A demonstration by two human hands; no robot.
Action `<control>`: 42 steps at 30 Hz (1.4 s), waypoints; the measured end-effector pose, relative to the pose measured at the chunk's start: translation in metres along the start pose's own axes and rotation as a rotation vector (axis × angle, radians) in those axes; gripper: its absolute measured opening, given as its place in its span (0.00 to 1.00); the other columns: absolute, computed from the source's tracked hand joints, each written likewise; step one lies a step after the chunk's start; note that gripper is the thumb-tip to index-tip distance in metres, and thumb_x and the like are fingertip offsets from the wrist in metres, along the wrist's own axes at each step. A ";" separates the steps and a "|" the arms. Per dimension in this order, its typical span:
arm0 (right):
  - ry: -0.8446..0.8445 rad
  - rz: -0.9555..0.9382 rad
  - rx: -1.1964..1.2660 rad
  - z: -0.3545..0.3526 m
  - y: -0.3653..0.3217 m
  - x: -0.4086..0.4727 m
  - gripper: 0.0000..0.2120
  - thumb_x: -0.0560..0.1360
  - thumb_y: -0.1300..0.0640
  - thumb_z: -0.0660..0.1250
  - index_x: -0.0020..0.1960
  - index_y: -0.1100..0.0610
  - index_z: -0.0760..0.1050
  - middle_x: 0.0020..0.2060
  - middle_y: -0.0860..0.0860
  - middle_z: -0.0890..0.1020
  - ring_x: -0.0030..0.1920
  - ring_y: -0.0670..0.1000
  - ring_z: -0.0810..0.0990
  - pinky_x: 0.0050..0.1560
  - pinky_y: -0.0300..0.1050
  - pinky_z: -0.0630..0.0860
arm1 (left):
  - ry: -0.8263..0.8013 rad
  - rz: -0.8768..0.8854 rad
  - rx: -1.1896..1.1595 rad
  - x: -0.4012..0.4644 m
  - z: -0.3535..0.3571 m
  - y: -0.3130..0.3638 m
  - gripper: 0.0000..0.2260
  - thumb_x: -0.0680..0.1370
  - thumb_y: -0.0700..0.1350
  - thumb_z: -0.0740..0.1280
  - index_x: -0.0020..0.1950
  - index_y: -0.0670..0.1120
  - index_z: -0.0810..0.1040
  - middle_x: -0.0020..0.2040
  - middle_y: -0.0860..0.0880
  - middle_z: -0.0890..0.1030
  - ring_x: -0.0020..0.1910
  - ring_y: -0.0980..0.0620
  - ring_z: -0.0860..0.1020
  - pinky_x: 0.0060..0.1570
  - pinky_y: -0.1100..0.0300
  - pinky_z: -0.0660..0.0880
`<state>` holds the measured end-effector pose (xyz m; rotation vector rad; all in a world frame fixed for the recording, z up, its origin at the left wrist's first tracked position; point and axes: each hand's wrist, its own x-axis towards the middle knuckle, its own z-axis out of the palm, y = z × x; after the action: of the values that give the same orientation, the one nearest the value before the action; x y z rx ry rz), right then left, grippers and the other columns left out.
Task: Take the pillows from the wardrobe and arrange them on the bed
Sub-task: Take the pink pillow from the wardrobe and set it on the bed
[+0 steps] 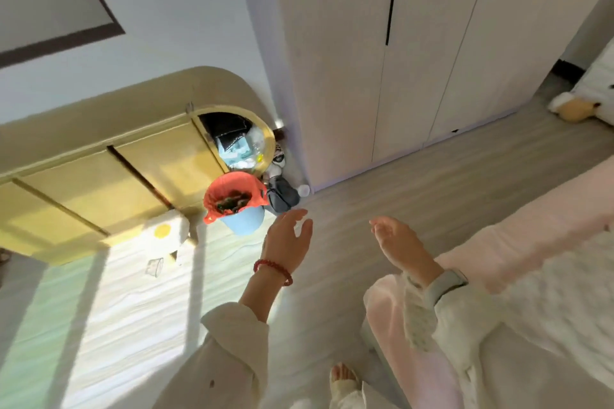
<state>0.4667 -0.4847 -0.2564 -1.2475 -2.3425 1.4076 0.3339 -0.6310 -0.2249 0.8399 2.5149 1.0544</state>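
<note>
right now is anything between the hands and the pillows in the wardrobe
Yes: the wardrobe doors are shut, so no pillow shows. Both hands, left and right, are open and empty, held over bare floor short of the doors. Nothing on that floor blocks the way.

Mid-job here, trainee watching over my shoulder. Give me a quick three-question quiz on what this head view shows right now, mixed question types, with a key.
1. True or false: the wardrobe doors are shut.
2. Which wrist wears the red bead bracelet? A) left B) right C) neither
3. Fill in: the left hand and the right hand are both open and hold ____.

Key
1. True. All the white door panels lie flush, and no pillow shows.
2. A. The right wrist wears a pale watch instead.
3. Nothing. Both hands hang over the floor, beside the pink bed edge.
</note>
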 end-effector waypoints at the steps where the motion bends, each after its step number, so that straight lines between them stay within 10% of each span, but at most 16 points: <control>1: -0.006 -0.002 0.002 -0.003 -0.009 0.023 0.13 0.77 0.60 0.57 0.59 0.60 0.74 0.56 0.58 0.80 0.58 0.56 0.76 0.58 0.44 0.69 | 0.006 0.014 0.007 0.027 -0.003 0.005 0.11 0.76 0.42 0.64 0.57 0.42 0.76 0.56 0.43 0.79 0.54 0.47 0.77 0.52 0.64 0.67; 17: 0.312 0.209 0.150 -0.126 -0.048 0.379 0.12 0.78 0.61 0.56 0.57 0.61 0.74 0.55 0.60 0.80 0.58 0.58 0.76 0.58 0.46 0.69 | -0.345 0.330 0.037 0.464 0.106 0.126 0.10 0.77 0.43 0.62 0.57 0.44 0.75 0.56 0.43 0.79 0.53 0.49 0.76 0.51 0.63 0.68; 29: 0.730 0.554 0.272 -0.362 0.106 0.455 0.12 0.76 0.63 0.56 0.56 0.61 0.76 0.55 0.61 0.80 0.57 0.61 0.77 0.59 0.51 0.72 | -0.747 0.628 -0.062 0.569 0.386 0.382 0.10 0.77 0.44 0.62 0.56 0.44 0.76 0.57 0.43 0.78 0.55 0.48 0.76 0.53 0.62 0.68; 42: 0.742 0.352 0.141 -0.722 0.156 0.639 0.13 0.78 0.59 0.55 0.58 0.58 0.74 0.49 0.59 0.81 0.49 0.58 0.78 0.45 0.43 0.70 | -0.457 0.869 -0.116 0.729 0.556 0.732 0.11 0.76 0.41 0.62 0.58 0.43 0.75 0.57 0.41 0.78 0.54 0.46 0.76 0.50 0.66 0.66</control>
<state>0.5003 0.4867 -0.1589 -1.8004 -1.5562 0.9156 0.3111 0.5362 -0.1084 1.9555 1.6784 1.0341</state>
